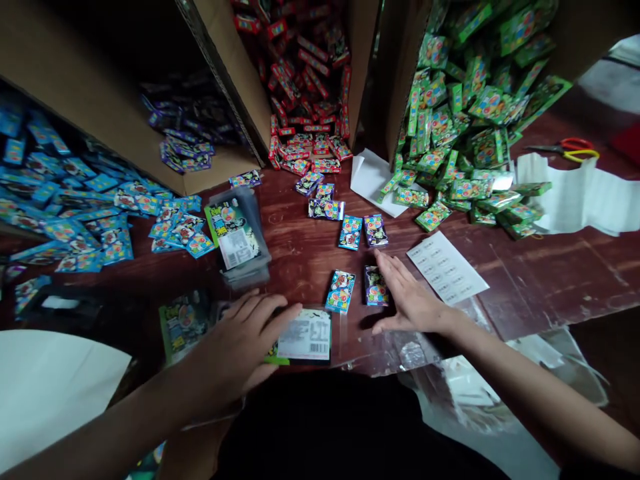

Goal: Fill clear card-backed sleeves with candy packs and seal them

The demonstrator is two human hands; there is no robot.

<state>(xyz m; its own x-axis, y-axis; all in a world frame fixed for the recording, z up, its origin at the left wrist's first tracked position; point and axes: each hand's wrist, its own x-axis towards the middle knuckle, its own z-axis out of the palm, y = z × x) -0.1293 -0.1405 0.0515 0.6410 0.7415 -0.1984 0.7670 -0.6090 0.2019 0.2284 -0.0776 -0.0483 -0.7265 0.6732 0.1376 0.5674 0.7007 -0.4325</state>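
By the bench's near edge point(357, 337), a bag point(306, 337) is presumably steadied under the spread left hand point(250, 337), a purple packet point(374, 285) flanked by the unclenched right hand point(407, 297).

A dark red-brown table point(295, 243) fills the middle. It is made of wood, with streaks and a soft shine on top. Its near edge slants from six o'clock up to just past three. Big brown cardboard boxes stand on it: one at ten o'clock point(115, 113), one at twelve point(363, 67) and one at one point(407, 60). The light is dim. It is almost black inside the box near eleven o'clock, and dark past the table at four.
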